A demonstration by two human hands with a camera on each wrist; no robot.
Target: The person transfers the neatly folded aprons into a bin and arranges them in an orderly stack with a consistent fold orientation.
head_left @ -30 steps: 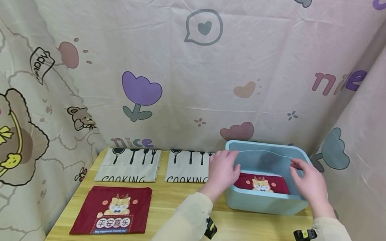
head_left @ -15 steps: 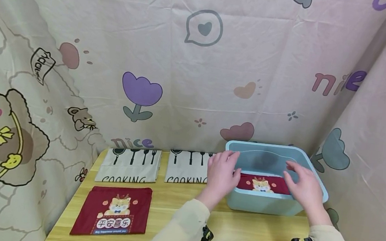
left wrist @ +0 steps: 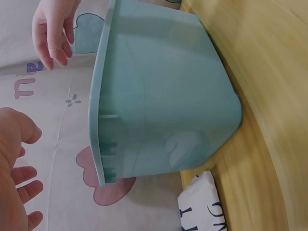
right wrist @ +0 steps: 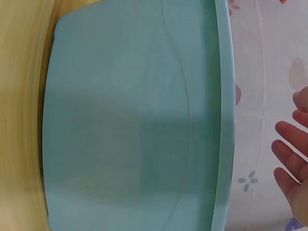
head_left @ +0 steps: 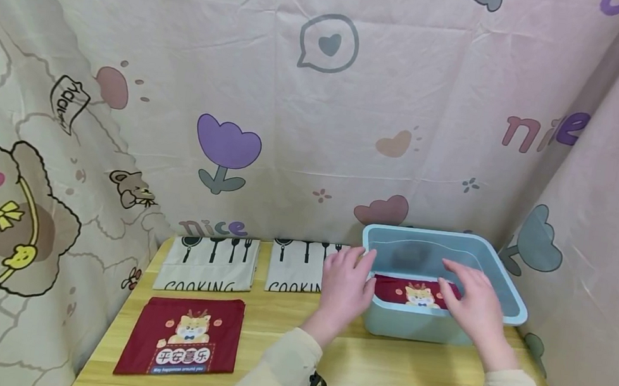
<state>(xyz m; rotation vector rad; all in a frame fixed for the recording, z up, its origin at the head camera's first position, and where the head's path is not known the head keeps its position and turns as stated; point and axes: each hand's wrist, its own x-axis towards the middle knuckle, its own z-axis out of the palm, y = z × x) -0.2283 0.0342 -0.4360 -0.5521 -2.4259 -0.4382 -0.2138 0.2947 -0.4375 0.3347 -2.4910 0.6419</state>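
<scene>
A light blue plastic bin stands at the right of the table. Inside it lies a folded dark red cloth printed with a cartoon dog. My left hand hovers by the bin's left front corner, fingers loosely bent and holding nothing. Above the bin's front rim, toward its right side, my right hand is held with thumb and fingers apart and nothing between them. Both wrist views show the bin's outer wall with a gap between it and the fingers.
Another folded red cloth with a dog print lies at the table's left front. Behind it are two folded white cloths, one at the left and one near the bin, both marked COOKING. A printed curtain hangs behind the table.
My right hand has moved left, from the bin's right edge to over its front rim. My left hand has shifted slightly left and down. The bin and cloths have stayed put.
</scene>
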